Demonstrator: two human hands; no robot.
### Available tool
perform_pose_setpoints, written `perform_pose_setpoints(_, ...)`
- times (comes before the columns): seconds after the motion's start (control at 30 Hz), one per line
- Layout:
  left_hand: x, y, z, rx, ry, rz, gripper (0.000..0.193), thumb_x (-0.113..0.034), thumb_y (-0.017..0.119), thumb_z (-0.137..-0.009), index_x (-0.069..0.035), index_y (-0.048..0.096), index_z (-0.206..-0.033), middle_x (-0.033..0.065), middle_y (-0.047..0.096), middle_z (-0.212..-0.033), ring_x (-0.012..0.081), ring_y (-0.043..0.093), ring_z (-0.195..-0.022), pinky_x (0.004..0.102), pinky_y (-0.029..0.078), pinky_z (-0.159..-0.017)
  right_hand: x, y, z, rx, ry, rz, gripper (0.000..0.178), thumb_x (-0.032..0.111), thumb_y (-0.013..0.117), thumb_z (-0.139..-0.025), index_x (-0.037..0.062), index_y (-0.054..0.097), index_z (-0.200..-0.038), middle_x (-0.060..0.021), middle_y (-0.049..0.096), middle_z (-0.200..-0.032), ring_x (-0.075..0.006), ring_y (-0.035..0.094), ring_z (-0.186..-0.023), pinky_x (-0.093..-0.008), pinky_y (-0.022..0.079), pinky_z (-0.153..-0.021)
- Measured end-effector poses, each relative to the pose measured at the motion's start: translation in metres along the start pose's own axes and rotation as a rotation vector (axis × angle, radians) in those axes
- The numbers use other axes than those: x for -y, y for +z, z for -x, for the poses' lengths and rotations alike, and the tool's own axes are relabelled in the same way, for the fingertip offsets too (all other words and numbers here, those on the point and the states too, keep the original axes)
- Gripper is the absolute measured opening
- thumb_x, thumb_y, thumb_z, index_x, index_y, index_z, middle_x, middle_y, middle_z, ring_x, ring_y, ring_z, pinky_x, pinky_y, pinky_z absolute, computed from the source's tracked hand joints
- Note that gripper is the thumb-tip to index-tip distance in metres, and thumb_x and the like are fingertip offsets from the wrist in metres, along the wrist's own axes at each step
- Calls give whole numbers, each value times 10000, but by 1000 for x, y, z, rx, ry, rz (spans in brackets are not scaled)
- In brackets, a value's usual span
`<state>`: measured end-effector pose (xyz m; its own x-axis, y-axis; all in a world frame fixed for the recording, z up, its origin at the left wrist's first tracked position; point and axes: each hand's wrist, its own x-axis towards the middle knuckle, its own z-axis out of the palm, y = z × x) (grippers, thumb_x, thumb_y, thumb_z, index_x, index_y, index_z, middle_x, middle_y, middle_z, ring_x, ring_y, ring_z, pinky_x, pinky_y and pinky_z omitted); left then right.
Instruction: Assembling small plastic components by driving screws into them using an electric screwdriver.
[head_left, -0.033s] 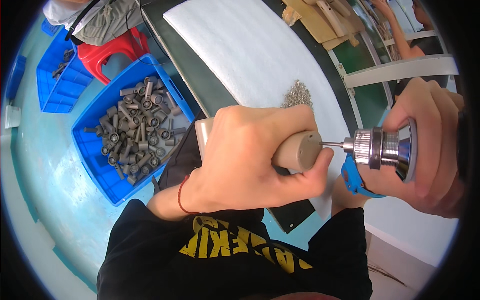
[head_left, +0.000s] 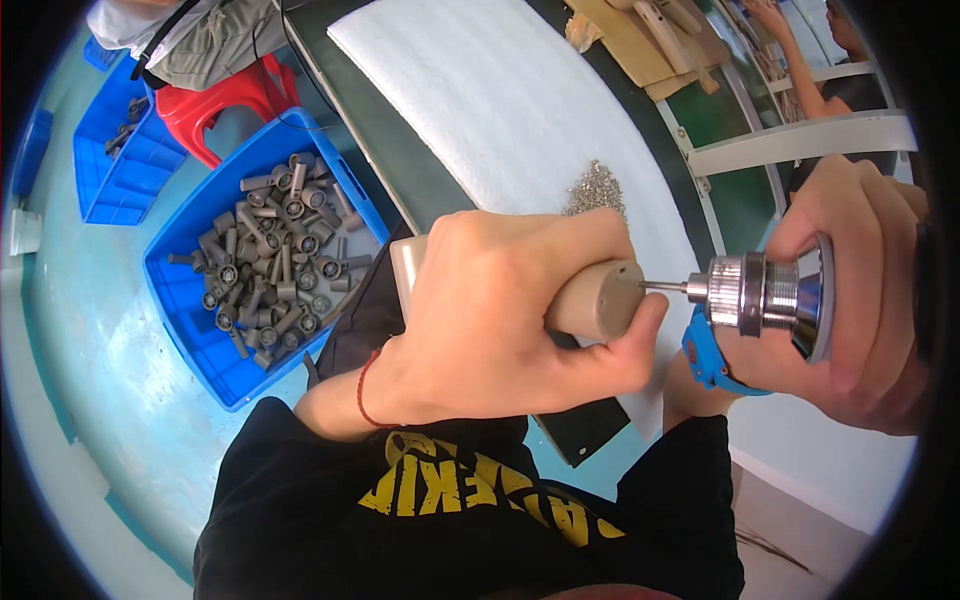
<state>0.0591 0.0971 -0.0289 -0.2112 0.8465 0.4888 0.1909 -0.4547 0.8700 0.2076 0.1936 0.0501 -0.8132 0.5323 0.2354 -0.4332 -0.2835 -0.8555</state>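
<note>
My left hand (head_left: 500, 310) is wrapped round a beige plastic housing (head_left: 603, 303) with a rounded end, its thumb along the near edge. Small holes show in the housing's end face, which is turned to the right. In my right hand (head_left: 860, 290) is a powered screwdriver (head_left: 735, 292) with a knurled metal collar, held level. Its thin bit points left and meets the end face at a hole; whether a screw sits there is hidden. Another beige part (head_left: 405, 265) shows behind my left hand; I cannot tell if it belongs to the same housing.
A white foam sheet (head_left: 480, 90) on the dark green table bears a pile of small screws (head_left: 597, 190). Left, a blue crate (head_left: 195, 345) holds many grey-brown plastic parts, near a red stool (head_left: 215, 105). Cardboard (head_left: 640, 45) lies at the back; other people are beyond.
</note>
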Motion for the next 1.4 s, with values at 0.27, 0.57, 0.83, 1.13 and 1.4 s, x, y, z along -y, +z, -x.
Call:
perform_pose_setpoints(0.27,-2,-6,-5,26,-49,-20,163,-149,723,-722,-24,618,-715,57,575,-560,137,560,-471,245,439,-473,11,4,0,34,17,66,233,276,494,-983,48,496,-935,21,402,-534,-107,415,-436,-239,381,-464)
perform_pose_setpoints(0.57,-19,-26,-21,341,-127,-103,200,-214,725,-765,-54,616,-716,106,575,-576,333,587,-536,341,475,-512,40,29,-41,118,-385,123,224,258,476,-998,43,488,-934,22,386,-520,-108,387,-405,-248,364,-432)
perform_pose_setpoints(0.83,38,-14,-141,742,575,-889,271,-114,634,-723,-96,543,-977,78,543,-911,289,563,-858,407,437,-745,102,-31,-24,-102,-736,108,232,267,460,-1008,46,508,-959,50,320,-480,-45,290,-357,-202,325,-434)
perform_pose_setpoints(1.13,248,-61,-410,-67,506,-2131,332,-249,547,-866,-162,644,-1171,131,550,-1180,302,515,-1084,500,378,-934,112,-30,-24,-111,-680,-185,237,250,399,-1020,14,394,-1036,-21,427,-596,-122,437,-476,-248,427,-456)
perform_pose_setpoints(1.4,269,3,-413,-148,87,-1194,394,-231,534,-882,-109,589,-1253,235,515,-1243,378,505,-1171,515,448,-901,115,-39,-22,-197,-674,-197,254,273,354,-1033,24,400,-1024,-25,434,-580,-126,433,-457,-265,413,-445)
